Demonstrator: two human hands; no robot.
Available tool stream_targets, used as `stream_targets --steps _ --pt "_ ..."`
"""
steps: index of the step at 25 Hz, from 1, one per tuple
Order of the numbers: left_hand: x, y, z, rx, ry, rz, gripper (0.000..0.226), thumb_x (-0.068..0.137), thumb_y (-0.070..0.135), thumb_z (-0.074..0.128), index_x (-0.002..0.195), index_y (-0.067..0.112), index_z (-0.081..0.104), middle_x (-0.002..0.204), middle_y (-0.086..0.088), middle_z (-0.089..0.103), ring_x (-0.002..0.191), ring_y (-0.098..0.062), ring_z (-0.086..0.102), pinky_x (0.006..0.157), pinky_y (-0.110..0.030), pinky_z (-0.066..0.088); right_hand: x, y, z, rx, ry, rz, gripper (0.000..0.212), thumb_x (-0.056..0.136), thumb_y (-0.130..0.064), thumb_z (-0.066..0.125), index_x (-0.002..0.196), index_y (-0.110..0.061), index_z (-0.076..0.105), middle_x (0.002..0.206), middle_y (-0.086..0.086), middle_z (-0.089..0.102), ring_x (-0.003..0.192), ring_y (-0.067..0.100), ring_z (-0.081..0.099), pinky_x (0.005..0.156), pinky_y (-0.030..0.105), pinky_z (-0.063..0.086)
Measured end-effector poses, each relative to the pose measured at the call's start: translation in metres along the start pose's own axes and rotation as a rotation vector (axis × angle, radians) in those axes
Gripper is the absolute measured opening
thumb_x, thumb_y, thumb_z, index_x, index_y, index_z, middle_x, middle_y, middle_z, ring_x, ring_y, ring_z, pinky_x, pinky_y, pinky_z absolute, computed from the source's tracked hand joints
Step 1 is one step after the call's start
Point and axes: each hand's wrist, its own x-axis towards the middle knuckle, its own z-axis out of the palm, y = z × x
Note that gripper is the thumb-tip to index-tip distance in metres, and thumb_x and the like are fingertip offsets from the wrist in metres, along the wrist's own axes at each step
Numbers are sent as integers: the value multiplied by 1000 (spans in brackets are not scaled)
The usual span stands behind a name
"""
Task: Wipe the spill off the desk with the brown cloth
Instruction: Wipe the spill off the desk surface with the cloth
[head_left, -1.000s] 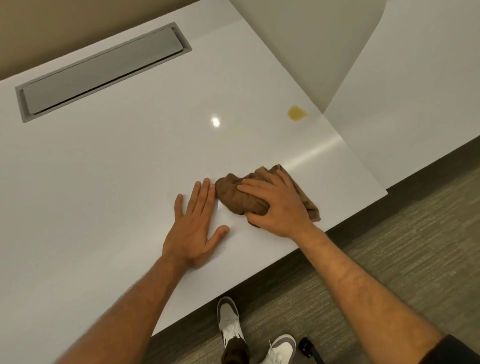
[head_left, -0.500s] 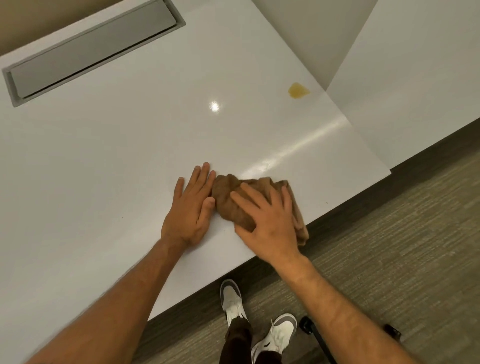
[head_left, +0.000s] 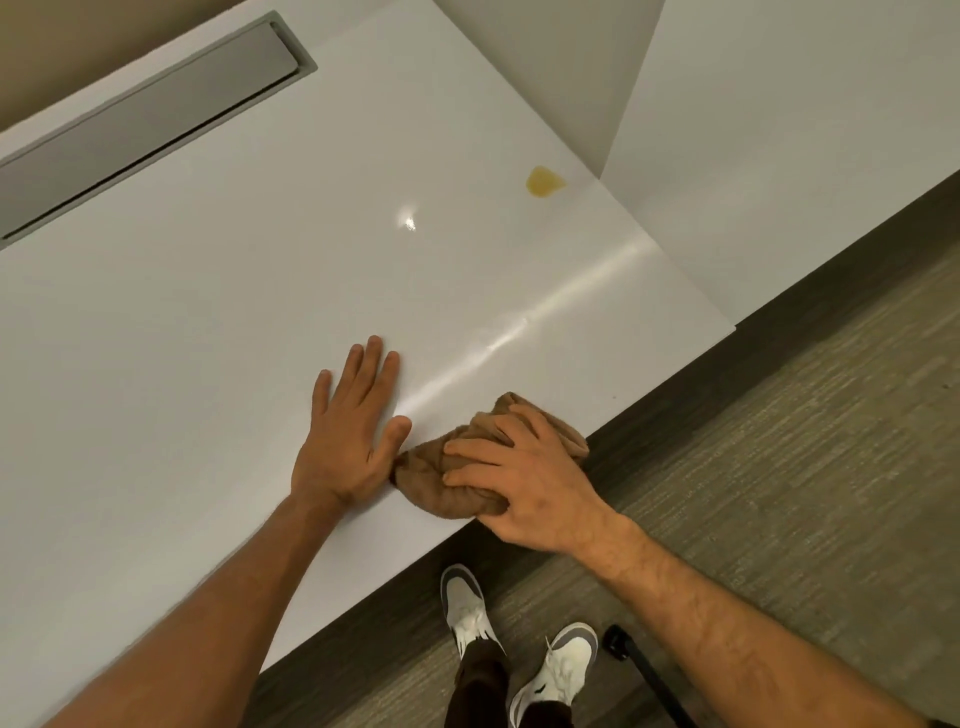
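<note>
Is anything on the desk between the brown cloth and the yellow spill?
No. In the head view, the stretch from the brown cloth up to the spill is bare white desk, showing only glare.

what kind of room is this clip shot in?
Probably an office or meeting room. A large white desk has a recessed grey cable hatch set into its top, a second white surface butts against it, and the floor is low-pile grey-brown carpet.
</note>
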Motion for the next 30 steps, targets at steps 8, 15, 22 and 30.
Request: stream_targets --steps 8,15,22,30 --pt "1 3 4 77 -2 -13 74 106 57 26 168 28 -3 176 6 -12 162 -13 -13 131 -50 -5 -1 123 -75 -125 183 461 53 85 -24 73 137 -29 60 145 -1 58 129 33 48 104 47 33" --pt "1 3 5 59 0 -10 75 106 60 24 168 30 -5 176 7 -15 162 -13 -14 131 -49 -6 19 133 -90 318 600 765 42 89 -35 56 131 -34 61 124 -7 65 120 19 56 105 53 47" --pt "27 6 -10 158 -39 -57 76 97 65 29 158 20 33 170 -9 23 156 -33 22 123 -53 17 24 115 -64 -266 215 910 79 89 -65 56 156 -29 31 159 7 40 145 39 33 117 60 25" --pt "57 -10 -12 153 -32 25 84 99 71 29 167 36 -7 175 10 -17 161 -13 -17 128 -56 -7 51 125 -68 37 441 1115 57 93 -63 41 144 -39 50 154 -2 47 146 32 28 122 58 13"
